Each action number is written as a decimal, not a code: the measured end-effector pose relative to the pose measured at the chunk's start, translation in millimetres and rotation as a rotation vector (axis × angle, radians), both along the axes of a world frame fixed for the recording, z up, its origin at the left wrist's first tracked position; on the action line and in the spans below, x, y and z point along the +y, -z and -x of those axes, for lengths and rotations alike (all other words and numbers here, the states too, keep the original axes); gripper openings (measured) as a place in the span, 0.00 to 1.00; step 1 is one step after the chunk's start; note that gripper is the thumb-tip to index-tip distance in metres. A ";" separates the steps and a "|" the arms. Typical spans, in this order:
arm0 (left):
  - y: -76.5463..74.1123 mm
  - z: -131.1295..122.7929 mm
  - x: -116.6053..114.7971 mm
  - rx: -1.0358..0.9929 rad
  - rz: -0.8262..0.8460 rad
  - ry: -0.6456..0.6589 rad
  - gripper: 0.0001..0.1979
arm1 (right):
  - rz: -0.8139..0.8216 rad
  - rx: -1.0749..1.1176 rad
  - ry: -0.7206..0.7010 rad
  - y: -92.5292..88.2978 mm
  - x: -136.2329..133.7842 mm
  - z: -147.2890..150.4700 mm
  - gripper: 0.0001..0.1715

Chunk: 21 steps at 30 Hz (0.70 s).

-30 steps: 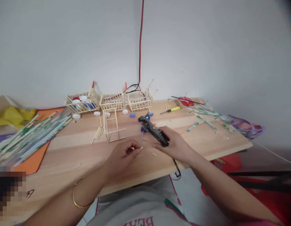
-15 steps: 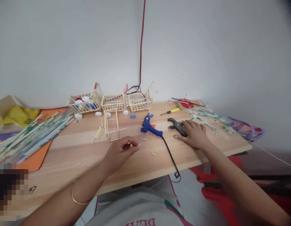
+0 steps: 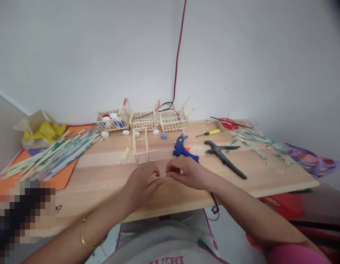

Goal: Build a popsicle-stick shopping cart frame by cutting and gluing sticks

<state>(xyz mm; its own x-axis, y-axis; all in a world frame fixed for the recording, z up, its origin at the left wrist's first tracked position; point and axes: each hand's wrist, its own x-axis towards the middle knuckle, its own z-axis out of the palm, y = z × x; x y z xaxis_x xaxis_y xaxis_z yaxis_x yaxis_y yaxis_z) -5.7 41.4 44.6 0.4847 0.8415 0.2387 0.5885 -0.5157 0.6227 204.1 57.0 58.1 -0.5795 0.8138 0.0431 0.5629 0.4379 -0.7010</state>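
Near the table's front, my left hand (image 3: 144,183) is curled with its thumb and forefinger close about a short thin wooden stick (image 3: 163,175). The other end of this stick is pinched by my right hand (image 3: 186,172); the fingers partly hide it. Just beyond my right hand lies a blue glue gun (image 3: 182,149), its cord running under my right wrist. A small frame of sticks (image 3: 141,150) stands beyond my left hand, beside several short cut sticks (image 3: 126,154). Black-handled pliers (image 3: 225,157) rest with handles spread to the right of my right hand.
Three stick-built carts (image 3: 113,121) with round wheels line the wall. Bundled sticks (image 3: 60,156) lie on an orange sheet (image 3: 67,176) at left. A yellow-handled screwdriver (image 3: 212,133), a red dish (image 3: 227,124) and plastic wrappers (image 3: 252,146) are at right. The table's front edge is close to my body.
My right hand has let go of the pliers and come left to meet my left hand at the short stick. The pliers now lie loose on the table. The view has shifted slightly.
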 end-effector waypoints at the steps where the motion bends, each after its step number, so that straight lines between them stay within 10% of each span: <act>1: -1.6 8.7 -0.2 0.032 -0.005 -0.008 0.07 | -0.019 0.017 0.004 -1.3 4.4 -1.4 0.06; 12: 18.5 70.3 32.0 0.434 -0.067 -0.104 0.09 | -0.273 0.240 0.154 -25.7 57.0 18.3 0.05; 21: -57.3 71.8 84.9 0.200 -0.240 -0.216 0.11 | -0.205 0.357 0.224 -20.0 99.4 61.8 0.06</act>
